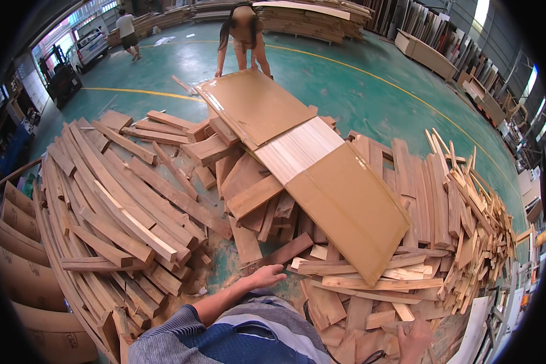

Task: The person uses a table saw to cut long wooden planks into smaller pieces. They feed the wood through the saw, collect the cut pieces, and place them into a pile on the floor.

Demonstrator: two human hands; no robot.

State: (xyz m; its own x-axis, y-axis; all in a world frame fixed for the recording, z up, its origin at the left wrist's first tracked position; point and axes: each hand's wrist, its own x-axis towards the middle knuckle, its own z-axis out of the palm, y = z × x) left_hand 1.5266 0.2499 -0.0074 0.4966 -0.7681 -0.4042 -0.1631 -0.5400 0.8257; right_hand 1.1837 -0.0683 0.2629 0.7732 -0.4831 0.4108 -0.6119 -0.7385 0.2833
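A long flat pack lies slantwise across a heap of timber. Brown cardboard covers both its ends, and pale wood strips show in the gap between. At its far end another person bends over with both hands at the edge. My left hand is stretched out over the planks in front of me, fingers extended, holding nothing and apart from the pack. Low on the right, my right hand is curled above loose boards. Whatever its fingers may hold is hidden.
Long planks lie heaped on the left, thin offcuts on the right. Large brown cardboard rolls line the left edge. Farther off are a forklift, a white vehicle, a walking person and stacked boards.
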